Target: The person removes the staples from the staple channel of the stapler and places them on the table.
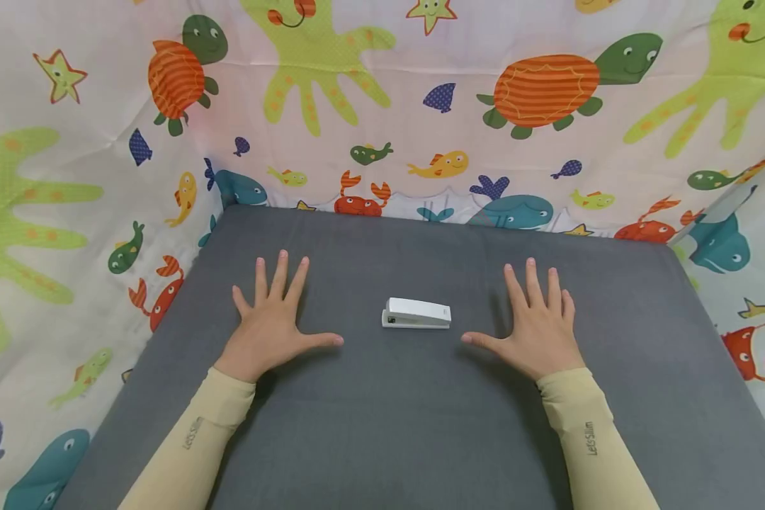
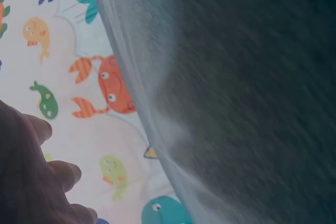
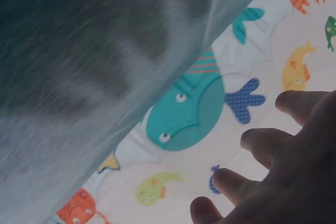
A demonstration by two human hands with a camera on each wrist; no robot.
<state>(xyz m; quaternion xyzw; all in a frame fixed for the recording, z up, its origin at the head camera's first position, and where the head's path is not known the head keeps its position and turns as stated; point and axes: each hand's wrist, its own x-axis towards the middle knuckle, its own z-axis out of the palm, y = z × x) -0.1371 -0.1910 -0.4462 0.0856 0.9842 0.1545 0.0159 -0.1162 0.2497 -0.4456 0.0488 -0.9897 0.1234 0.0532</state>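
Note:
A white stapler (image 1: 416,314) lies on the grey cloth-covered table (image 1: 382,425), between the two hands in the head view. To its left is my left hand (image 1: 268,329), fingers spread and straight, the thumb pointing toward the stapler. My right hand (image 1: 532,329) mirrors it on the other side, its thumb tip close to the stapler's right end. Neither hand holds anything. In the left wrist view some fingers (image 2: 64,174) show at the lower left; the right wrist view has fingers (image 3: 262,142) at the lower right. The stapler does not appear in either wrist view.
A white curtain (image 1: 382,120) printed with sea animals hangs behind the table and along both sides. The table's far edge (image 1: 446,225) meets the curtain at the back. Both forearms wear pale yellow sleeves (image 1: 188,439).

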